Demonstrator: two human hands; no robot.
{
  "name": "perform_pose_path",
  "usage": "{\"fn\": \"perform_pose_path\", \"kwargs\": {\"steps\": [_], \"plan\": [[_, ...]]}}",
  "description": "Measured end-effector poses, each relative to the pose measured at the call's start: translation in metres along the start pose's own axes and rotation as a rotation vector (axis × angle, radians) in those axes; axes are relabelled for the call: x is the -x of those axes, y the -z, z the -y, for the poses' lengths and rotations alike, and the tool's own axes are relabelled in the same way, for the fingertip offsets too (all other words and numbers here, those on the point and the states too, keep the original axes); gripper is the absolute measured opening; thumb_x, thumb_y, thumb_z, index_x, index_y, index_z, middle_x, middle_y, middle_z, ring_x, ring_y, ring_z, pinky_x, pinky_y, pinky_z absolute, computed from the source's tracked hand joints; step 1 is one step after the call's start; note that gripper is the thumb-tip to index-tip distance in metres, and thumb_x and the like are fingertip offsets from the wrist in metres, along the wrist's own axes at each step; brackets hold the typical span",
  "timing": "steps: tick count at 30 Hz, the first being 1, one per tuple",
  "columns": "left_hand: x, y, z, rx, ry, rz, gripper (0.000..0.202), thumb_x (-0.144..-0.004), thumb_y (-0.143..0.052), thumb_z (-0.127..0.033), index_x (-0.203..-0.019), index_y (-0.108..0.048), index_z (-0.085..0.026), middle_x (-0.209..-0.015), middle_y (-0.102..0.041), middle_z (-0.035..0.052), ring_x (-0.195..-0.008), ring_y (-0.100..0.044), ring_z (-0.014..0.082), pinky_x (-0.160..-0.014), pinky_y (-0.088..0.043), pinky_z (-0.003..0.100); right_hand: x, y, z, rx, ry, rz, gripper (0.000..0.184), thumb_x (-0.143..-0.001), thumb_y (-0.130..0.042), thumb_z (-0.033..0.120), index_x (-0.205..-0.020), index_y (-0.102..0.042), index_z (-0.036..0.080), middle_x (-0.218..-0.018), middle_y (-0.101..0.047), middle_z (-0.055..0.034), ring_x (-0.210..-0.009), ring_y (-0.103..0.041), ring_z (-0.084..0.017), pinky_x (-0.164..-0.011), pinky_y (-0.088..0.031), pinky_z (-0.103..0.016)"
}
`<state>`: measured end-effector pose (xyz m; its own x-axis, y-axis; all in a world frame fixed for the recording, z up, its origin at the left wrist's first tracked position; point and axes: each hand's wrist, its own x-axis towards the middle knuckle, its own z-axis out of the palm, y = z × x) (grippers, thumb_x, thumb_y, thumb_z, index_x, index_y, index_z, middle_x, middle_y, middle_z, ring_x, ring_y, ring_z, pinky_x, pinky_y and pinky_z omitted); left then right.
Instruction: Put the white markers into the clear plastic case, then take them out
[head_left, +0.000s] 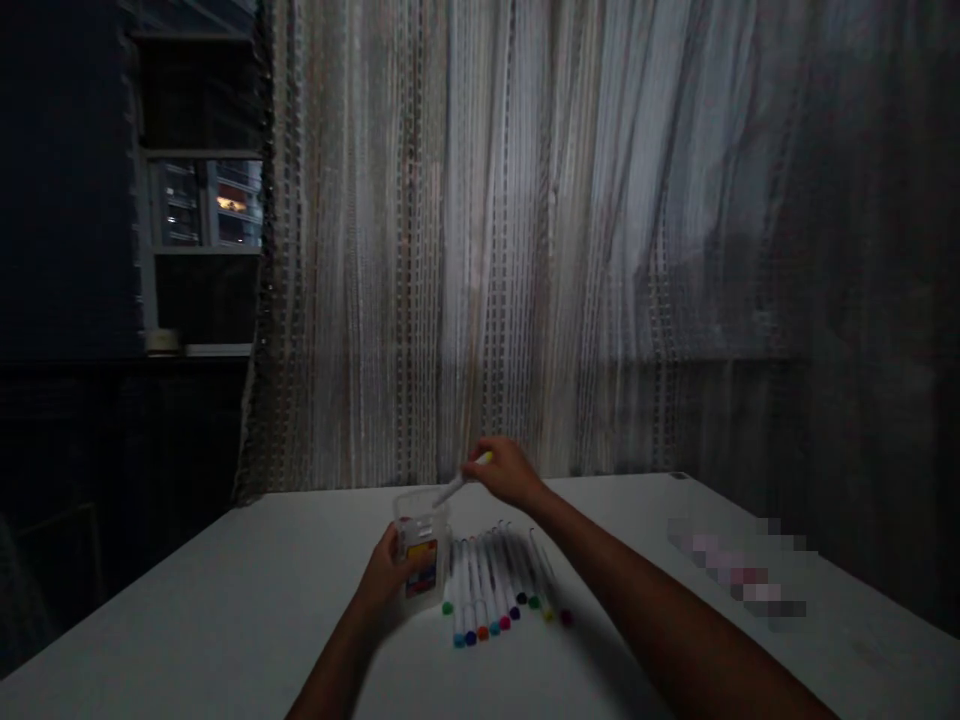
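Note:
My left hand [388,573] is wrapped round a clear plastic marker case [423,550] with a coloured label, holding it upright on the white table [225,600]. My right hand [504,470] pinches a white marker with a yellow cap [463,480], its lower end over the case's open top. Just right of the case, several white markers with coloured caps [499,585] lie side by side on the table.
A sheer patterned curtain [525,230] hangs behind the table. Dark shelving [199,250] stands at the left. A blurred patch [739,570] lies on the table at the right. The room is dim.

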<state>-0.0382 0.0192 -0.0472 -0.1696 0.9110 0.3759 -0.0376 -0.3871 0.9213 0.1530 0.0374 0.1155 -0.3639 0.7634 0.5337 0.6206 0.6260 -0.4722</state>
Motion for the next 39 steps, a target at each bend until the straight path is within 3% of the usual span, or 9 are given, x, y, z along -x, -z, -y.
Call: {"fn": "perform_pose_path", "kwargs": {"steps": [3, 10, 18, 23, 26, 29, 32, 35, 39], "plan": [[0.005, 0.006, 0.012, 0.016, 0.049, 0.042, 0.049, -0.058, -0.075, -0.037, -0.096, -0.05, -0.018, -0.089, -0.066, 0.0068, -0.082, -0.063, 0.0266, -0.071, -0.051, 0.037, -0.016, -0.032, 0.027, 0.235, 0.074, 0.284, 0.025, -0.071, -0.05, 0.03, -0.085, -0.064, 0.015, -0.09, -0.066, -0.0088, -0.083, -0.06, -0.02, -0.066, -0.044, -0.027], [-0.002, 0.019, 0.038, -0.054, 0.063, 0.035, 0.052, -0.05, -0.079, -0.039, -0.091, -0.055, -0.018, -0.085, -0.067, 0.0081, -0.081, -0.063, 0.0305, -0.072, -0.051, 0.039, -0.021, -0.09, 0.043, 0.376, 0.176, 0.526, 0.034, -0.062, -0.057, 0.027, -0.093, -0.064, 0.012, -0.1, -0.065, -0.0145, -0.092, -0.06, -0.028, -0.07, -0.049, -0.035], [-0.003, 0.019, 0.034, -0.078, 0.064, 0.021, 0.053, -0.052, -0.08, -0.036, -0.093, -0.054, -0.016, -0.085, -0.067, 0.0086, -0.079, -0.062, 0.0287, -0.069, -0.051, 0.037, -0.016, -0.097, 0.03, 0.362, 0.186, 0.333, 0.041, -0.064, -0.058, 0.03, -0.102, -0.061, 0.012, -0.098, -0.066, -0.0147, -0.09, -0.062, -0.026, -0.069, -0.051, -0.034], [-0.003, 0.018, 0.036, -0.074, 0.087, 0.029, 0.054, -0.049, -0.081, -0.037, -0.091, -0.054, -0.016, -0.082, -0.067, 0.0078, -0.077, -0.063, 0.0302, -0.067, -0.052, 0.037, -0.003, -0.087, 0.03, 0.253, 0.223, 0.216, 0.042, -0.071, -0.052, 0.031, -0.11, -0.056, 0.018, -0.097, -0.066, -0.0092, -0.087, -0.061, -0.022, -0.071, -0.048, -0.032], [-0.001, 0.018, 0.034, -0.084, 0.08, 0.009, 0.058, -0.047, -0.082, -0.038, -0.092, -0.052, -0.017, -0.083, -0.066, 0.0069, -0.078, -0.063, 0.0297, -0.067, -0.052, 0.036, 0.019, -0.073, 0.011, 0.108, 0.187, -0.011, 0.036, -0.077, -0.044, 0.026, -0.111, -0.053, 0.02, -0.095, -0.066, -0.0041, -0.087, -0.06, -0.017, -0.074, -0.045, -0.028], [-0.002, 0.018, 0.018, -0.036, 0.051, -0.046, 0.063, -0.05, -0.079, -0.048, -0.099, -0.05, -0.021, -0.093, -0.065, 0.0059, -0.09, -0.06, 0.0295, -0.072, -0.051, 0.035, 0.046, -0.065, -0.031, 0.059, 0.006, -0.187, 0.029, -0.077, -0.042, 0.018, -0.102, -0.057, 0.017, -0.093, -0.064, -0.0055, -0.087, -0.057, -0.016, -0.077, -0.042, -0.026], [-0.008, 0.015, -0.008, 0.006, -0.007, -0.125, 0.064, -0.063, -0.061, -0.064, -0.112, -0.044, -0.027, -0.105, -0.061, 0.0061, -0.101, -0.055, 0.03, -0.079, -0.048, 0.039, 0.066, -0.071, -0.079, 0.1, -0.135, -0.191, 0.027, -0.074, -0.045, 0.016, -0.097, -0.058, 0.015, -0.093, -0.063, -0.0078, -0.09, -0.055, -0.018, -0.079, -0.041, -0.027], [-0.017, 0.008, -0.028, -0.111, -0.141, -0.184, 0.058, -0.072, -0.047, -0.067, -0.111, -0.048, -0.024, -0.11, -0.057, 0.0077, -0.109, -0.048, 0.0303, -0.095, -0.036, 0.044, 0.077, -0.085, -0.114, 0.154, -0.193, -0.174, 0.024, -0.074, -0.046, 0.018, -0.094, -0.059, 0.015, -0.095, -0.061, -0.0092, -0.092, -0.052, -0.02, -0.081, -0.039, -0.029], [-0.022, 0.0, -0.024, -0.362, -0.25, -0.225, 0.057, -0.072, -0.044, -0.067, -0.101, -0.056, -0.019, -0.113, -0.054, 0.0097, -0.113, -0.043, 0.032, -0.101, -0.025, 0.047, 0.087, -0.101, -0.136, 0.178, -0.176, -0.159, 0.025, -0.077, -0.045, 0.023, -0.097, -0.059, 0.015, -0.099, -0.059, -0.0095, -0.095, -0.05, -0.02, -0.088, -0.036, -0.031]]}}
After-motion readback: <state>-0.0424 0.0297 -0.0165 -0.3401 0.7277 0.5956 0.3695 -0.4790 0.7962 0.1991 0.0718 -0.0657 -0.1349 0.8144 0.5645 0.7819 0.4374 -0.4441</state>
